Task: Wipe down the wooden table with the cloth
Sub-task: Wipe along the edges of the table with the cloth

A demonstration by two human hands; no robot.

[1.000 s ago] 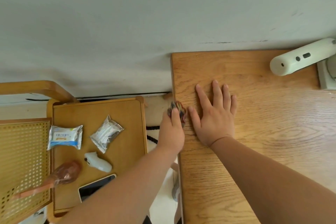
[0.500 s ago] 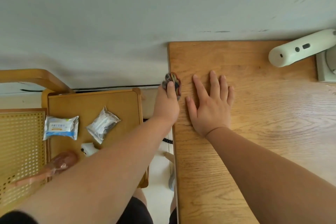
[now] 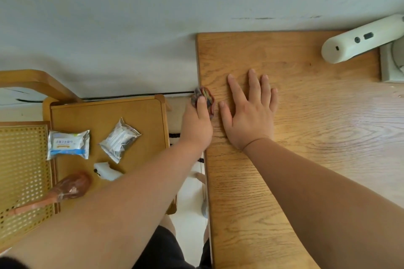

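The wooden table (image 3: 306, 137) fills the right half of the view, its far edge against a pale wall. My left hand (image 3: 197, 122) grips a small bunched multicoloured cloth (image 3: 205, 97) and presses it against the table's left edge, partway along toward the wall. My right hand (image 3: 249, 111) lies flat on the tabletop just right of the cloth, palm down and fingers spread, holding nothing.
A white handheld device (image 3: 360, 39) rests on a grey base (image 3: 391, 65) at the table's far right. To the left, a lower wooden side table (image 3: 131, 113) carries a wet-wipes pack (image 3: 68, 145), a foil packet (image 3: 120, 140), a small white object (image 3: 107, 172) and a brown brush (image 3: 65, 190).
My left hand slid the cloth along the table's left edge toward the wall. The right hand stayed flat on the tabletop.
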